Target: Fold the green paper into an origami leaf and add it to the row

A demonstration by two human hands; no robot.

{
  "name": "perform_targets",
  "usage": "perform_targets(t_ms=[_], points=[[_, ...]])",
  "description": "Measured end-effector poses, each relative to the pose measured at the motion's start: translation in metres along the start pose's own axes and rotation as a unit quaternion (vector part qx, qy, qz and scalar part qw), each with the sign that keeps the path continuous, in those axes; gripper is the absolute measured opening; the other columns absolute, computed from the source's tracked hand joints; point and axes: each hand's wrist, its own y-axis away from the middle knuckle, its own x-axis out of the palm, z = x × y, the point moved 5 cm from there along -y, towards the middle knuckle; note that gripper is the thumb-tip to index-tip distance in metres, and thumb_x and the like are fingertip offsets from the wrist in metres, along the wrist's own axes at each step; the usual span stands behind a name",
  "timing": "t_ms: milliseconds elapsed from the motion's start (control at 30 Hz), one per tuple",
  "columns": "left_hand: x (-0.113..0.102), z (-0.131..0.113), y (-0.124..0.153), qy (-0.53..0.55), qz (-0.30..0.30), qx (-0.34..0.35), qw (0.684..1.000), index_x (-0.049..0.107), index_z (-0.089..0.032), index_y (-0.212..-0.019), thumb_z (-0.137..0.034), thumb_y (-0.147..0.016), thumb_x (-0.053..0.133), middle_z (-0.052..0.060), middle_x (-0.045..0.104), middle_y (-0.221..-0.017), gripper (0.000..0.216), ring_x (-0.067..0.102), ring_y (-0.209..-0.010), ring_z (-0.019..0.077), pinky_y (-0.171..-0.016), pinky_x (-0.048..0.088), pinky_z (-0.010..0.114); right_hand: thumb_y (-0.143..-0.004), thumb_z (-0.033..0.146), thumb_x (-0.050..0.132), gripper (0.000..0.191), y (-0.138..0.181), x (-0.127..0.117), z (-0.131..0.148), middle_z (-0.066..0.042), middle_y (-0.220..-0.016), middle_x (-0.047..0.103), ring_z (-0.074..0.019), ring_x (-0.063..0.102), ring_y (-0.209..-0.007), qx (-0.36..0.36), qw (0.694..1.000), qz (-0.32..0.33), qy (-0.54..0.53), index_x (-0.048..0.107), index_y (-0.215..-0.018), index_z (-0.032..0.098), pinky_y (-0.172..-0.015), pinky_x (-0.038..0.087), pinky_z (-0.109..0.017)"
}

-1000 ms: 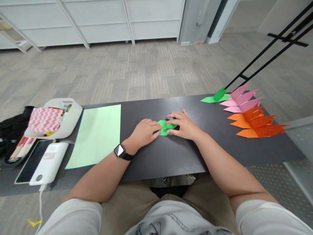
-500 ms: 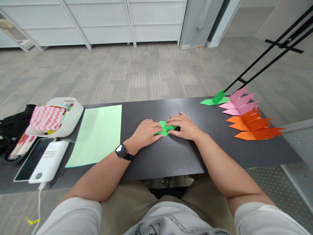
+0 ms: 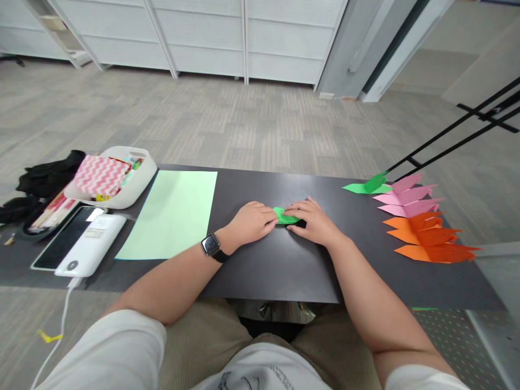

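A small piece of folded green paper [image 3: 285, 216] lies on the dark table between my hands. My left hand [image 3: 252, 222], with a black watch on its wrist, closes its fingers on the paper's left end. From the other side my right hand [image 3: 312, 221] grips the right part between thumb and fingers. Parts of the paper are hidden under my fingers. Over at the right stand finished-looking folded paper shapes with pointed tips: a green one [image 3: 369, 187], pink ones [image 3: 406, 197] and several orange ones [image 3: 430, 238].
Pale green paper sheets [image 3: 173, 211] lie left of my hands. Farther left are a white basket [image 3: 140, 181] with a pink zigzag pouch, a phone [image 3: 57, 241], a white power bank [image 3: 91, 244] with a cable, and black cloth [image 3: 52, 173]. A black metal frame [image 3: 450, 132] rises behind the right end.
The green paper between my hands now looks narrower, its upper and lower parts closer together. My left hand's fingers have drawn in at its end. The camera view has shifted and tilted.
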Motion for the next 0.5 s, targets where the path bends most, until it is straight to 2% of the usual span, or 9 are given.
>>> perform_targets(t_ms=[67,200,300,367,400,500], points=[[0.0,0.001,0.0,0.016,-0.009,-0.01,1.0,0.078,-0.02,-0.107,-0.031,-0.11,0.054,0.007,0.082,-0.107,0.026,0.074,-0.098,0.0239,-0.096,0.052,0.04,-0.097,0.03,0.068,0.029,-0.002,0.0,0.0,-0.006,-0.128,0.079,-0.0267,0.071,-0.124,0.0,1.0,-0.012,-0.008,0.079,-0.123,0.033,-0.128,0.03,-0.067],[0.001,0.002,0.003,0.062,-0.03,-0.018,0.997,0.075,-0.022,-0.114,-0.047,-0.104,0.068,0.006,0.081,-0.114,0.028,0.074,-0.106,0.0261,-0.099,0.054,0.041,-0.102,0.033,0.062,0.023,-0.005,-0.004,0.006,-0.005,-0.118,0.081,-0.024,0.075,-0.113,0.002,0.999,-0.033,-0.024,0.081,-0.114,0.032,-0.126,0.035,-0.062],[-0.002,0.001,0.006,0.07,-0.045,-0.024,0.996,0.074,-0.023,-0.111,-0.035,-0.105,0.064,0.006,0.081,-0.112,0.017,0.074,-0.104,0.0245,-0.099,0.055,0.04,-0.102,0.036,0.064,0.023,-0.003,-0.013,0.009,-0.004,-0.115,0.083,-0.0247,0.076,-0.112,0.011,0.997,-0.065,-0.028,0.081,-0.117,0.033,-0.127,0.034,-0.061],[-0.009,0.003,0.008,0.078,-0.073,-0.05,0.993,0.074,-0.023,-0.105,-0.026,-0.105,0.059,0.005,0.081,-0.106,0.015,0.073,-0.099,0.0231,-0.096,0.054,0.039,-0.097,0.042,0.071,0.034,0.001,-0.024,0.005,-0.006,-0.122,0.082,-0.0285,0.074,-0.119,0.032,0.993,-0.113,-0.035,0.077,-0.13,0.034,-0.128,0.035,-0.062],[-0.013,0.005,0.009,0.092,-0.091,-0.072,0.989,0.074,-0.023,-0.103,-0.026,-0.104,0.059,0.004,0.08,-0.102,0.015,0.072,-0.096,0.0223,-0.093,0.054,0.038,-0.094,0.047,0.074,0.048,0.003,-0.029,0.0,-0.007,-0.127,0.08,-0.0313,0.072,-0.124,0.047,0.988,-0.14,-0.045,0.072,-0.141,0.034,-0.126,0.038,-0.062],[-0.022,0.015,0.012,0.189,-0.143,-0.159,0.958,0.072,-0.023,-0.097,-0.031,-0.1,0.064,0.001,0.077,-0.09,0.012,0.069,-0.084,0.019,-0.082,0.052,0.033,-0.096,0.064,0.067,0.069,0.009,-0.041,-0.016,-0.012,-0.131,0.076,-0.0339,0.071,-0.125,0.088,0.958,-0.234,-0.142,0.059,-0.156,0.031,-0.117,0.05,-0.059]])
